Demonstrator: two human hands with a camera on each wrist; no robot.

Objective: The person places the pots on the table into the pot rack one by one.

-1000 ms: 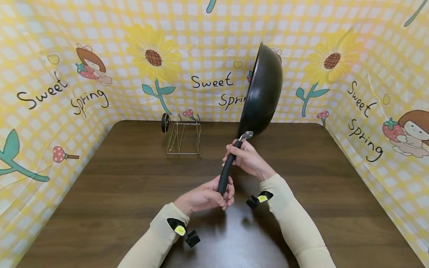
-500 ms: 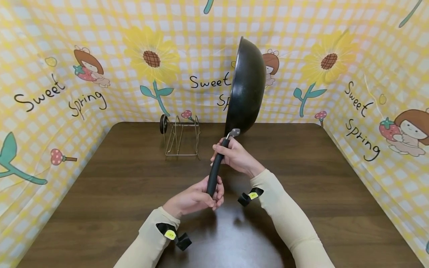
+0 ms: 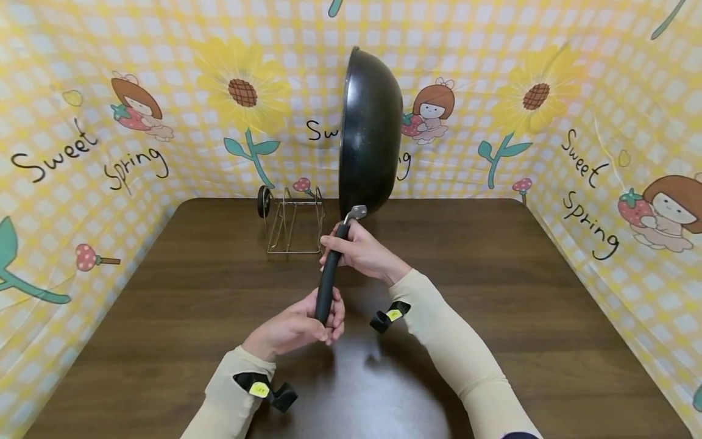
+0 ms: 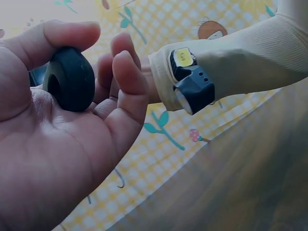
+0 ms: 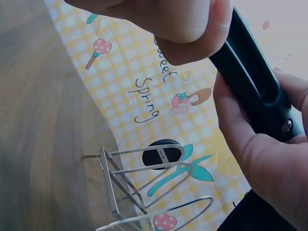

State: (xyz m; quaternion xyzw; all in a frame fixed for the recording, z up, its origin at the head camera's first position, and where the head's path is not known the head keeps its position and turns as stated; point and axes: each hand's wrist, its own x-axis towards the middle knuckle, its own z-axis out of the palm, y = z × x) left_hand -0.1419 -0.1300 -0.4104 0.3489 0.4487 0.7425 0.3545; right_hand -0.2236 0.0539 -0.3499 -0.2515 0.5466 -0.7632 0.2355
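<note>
A black wok (image 3: pixel 370 131) is held up above the table, its bowl on edge with the dark outer side turned to the right. My right hand (image 3: pixel 364 250) grips the upper part of its long black handle (image 3: pixel 329 274), near the metal bracket. Around the lower end of the handle, my left hand (image 3: pixel 298 323) holds on with thumb and curled fingers. In the left wrist view the handle's rounded end (image 4: pixel 74 79) lies against the palm, under the thumb. The right wrist view shows the handle (image 5: pixel 257 86) between the right thumb and fingers. The wok's inside is hidden.
A metal wire rack (image 3: pixel 294 252) with a black disc (image 3: pixel 264 201) at its left side stands at the back of the brown wooden table (image 3: pixel 192 305), left of the wok. Yellow checked cloth (image 3: pixel 186 36) walls the table at the back and both sides.
Both hands have carried the wok to the left, closer to the rack, and its bowl has swung more upright. Each hand keeps its place on the handle. The rack stays put.
</note>
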